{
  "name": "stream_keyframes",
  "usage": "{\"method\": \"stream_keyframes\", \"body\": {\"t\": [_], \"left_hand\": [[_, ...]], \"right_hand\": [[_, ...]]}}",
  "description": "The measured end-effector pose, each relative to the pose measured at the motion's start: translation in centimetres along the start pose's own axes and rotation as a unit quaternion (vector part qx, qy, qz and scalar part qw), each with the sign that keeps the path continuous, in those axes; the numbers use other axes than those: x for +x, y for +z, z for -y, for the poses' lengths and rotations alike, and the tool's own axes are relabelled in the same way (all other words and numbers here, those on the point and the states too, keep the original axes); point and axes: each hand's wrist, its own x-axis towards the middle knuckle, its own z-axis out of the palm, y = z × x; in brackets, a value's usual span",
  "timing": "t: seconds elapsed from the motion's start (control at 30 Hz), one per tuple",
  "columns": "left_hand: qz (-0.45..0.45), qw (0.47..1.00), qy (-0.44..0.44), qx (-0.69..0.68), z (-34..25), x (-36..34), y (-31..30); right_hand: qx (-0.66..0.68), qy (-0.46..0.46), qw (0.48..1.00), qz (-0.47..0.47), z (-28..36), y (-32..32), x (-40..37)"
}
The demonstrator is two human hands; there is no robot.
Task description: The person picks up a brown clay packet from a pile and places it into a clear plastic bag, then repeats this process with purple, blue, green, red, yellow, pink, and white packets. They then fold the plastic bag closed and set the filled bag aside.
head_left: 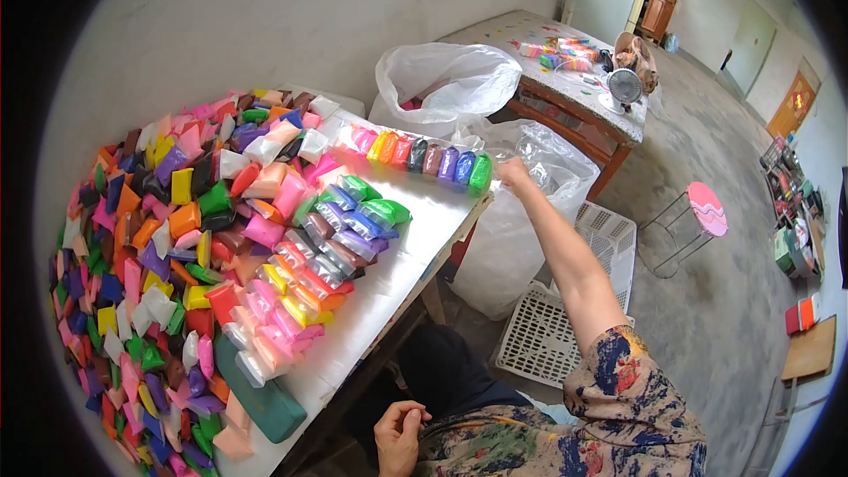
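My right hand (511, 173) is closed at the green end of a clear bag (433, 162) filled with a row of coloured packets, pink through yellow, red, black, brown, purple and blue to green. The bag lies across the far part of the white table (389, 283). My left hand (400, 433) is near my lap with its fingers curled; whether anything is in them is hidden. Rows of coloured packets (322, 256) lie on the table, beside a large heap of loose packets (168, 238). A dark green case (265, 393) sits at the near edge.
Two clear plastic sacks (446, 79) (512, 247) stand beyond and beside the table. White crates (541, 334) are on the floor, near a pink stool (707, 209). A second table (530, 31) holds a small fan (624, 87) and more packets.
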Motion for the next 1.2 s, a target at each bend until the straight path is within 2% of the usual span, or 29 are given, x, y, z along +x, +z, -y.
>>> {"method": "stream_keyframes", "body": {"t": [0.17, 0.2, 0.23, 0.3, 0.33, 0.37, 0.47, 0.53, 0.63, 0.73, 0.8, 0.83, 0.87, 0.93, 1.03, 1.13, 1.17, 1.2], "left_hand": [[0.012, 1.000, 0.003, 0.014, 0.3, 0.0, 0.1], [0.008, 1.000, -0.002, 0.029, 0.0, 0.1, 0.0], [-0.001, 0.999, -0.011, 0.045, -0.1, -0.1, -0.4], [-0.005, 0.999, -0.014, 0.028, -0.1, -0.3, -0.5], [-0.001, 1.000, -0.015, 0.021, -0.5, -0.3, -0.5], [-0.003, 1.000, -0.012, 0.028, -0.5, -0.3, -0.6], [0.012, 0.999, 0.000, 0.046, -0.2, -0.2, -0.6], [0.019, 0.998, 0.008, 0.051, -0.4, -0.3, -0.6], [0.026, 0.998, 0.014, 0.060, -0.7, -0.4, -0.9], [0.017, 0.997, 0.018, 0.070, -0.7, -0.6, -0.9], [0.012, 0.999, 0.015, 0.046, -1.1, -0.8, -0.6], [0.014, 0.998, 0.028, 0.051, -1.0, -0.8, -0.5], [0.010, 0.998, 0.041, 0.054, -0.7, -0.9, -0.5], [0.016, 0.998, 0.027, 0.057, -0.6, -1.2, -0.5], [0.019, 0.997, 0.022, 0.072, -0.9, -1.4, -0.5], [0.028, 0.996, 0.034, 0.084, -1.3, -1.4, -0.3], [0.035, 0.995, 0.038, 0.089, -1.5, -1.3, -0.2], [0.042, 0.994, 0.042, 0.094, -1.8, -1.1, -0.1]], "right_hand": [[0.016, -0.069, 0.996, -0.062, -2.2, 0.3, 1.0], [-0.021, -0.075, 0.992, -0.102, -1.9, -0.3, 1.3], [0.009, -0.159, 0.980, -0.116, -5.0, 0.5, 5.3], [-0.049, -0.141, 0.979, -0.141, -3.9, -2.2, 4.4], [0.019, -0.187, 0.952, -0.241, -3.4, -2.7, 2.8], [0.057, -0.168, 0.956, -0.233, -3.6, -3.9, 4.1], [0.160, -0.261, 0.909, -0.282, -3.5, -7.1, 4.9], [0.229, -0.276, 0.887, -0.291, -0.9, -10.5, 0.6], [0.319, -0.241, 0.885, -0.239, -0.8, -13.6, 0.0], [0.316, -0.161, 0.914, -0.196, -0.7, -15.5, -1.2], [0.283, -0.200, 0.915, -0.207, -0.7, -16.7, -1.8], [0.201, -0.286, 0.898, -0.269, -0.1, -16.8, -3.1], [0.249, -0.237, 0.914, -0.213, 1.5, -17.2, -5.6], [0.301, -0.219, 0.913, -0.165, 2.7, -18.0, -7.6], [0.392, -0.230, 0.870, -0.190, 3.2, -19.2, -7.8], [0.428, -0.184, 0.872, -0.149, 3.0, -21.4, -9.1], [0.494, -0.167, 0.842, -0.140, 3.2, -21.4, -8.8], [0.478, -0.197, 0.843, -0.148, 2.8, -21.7, -8.9]]}}
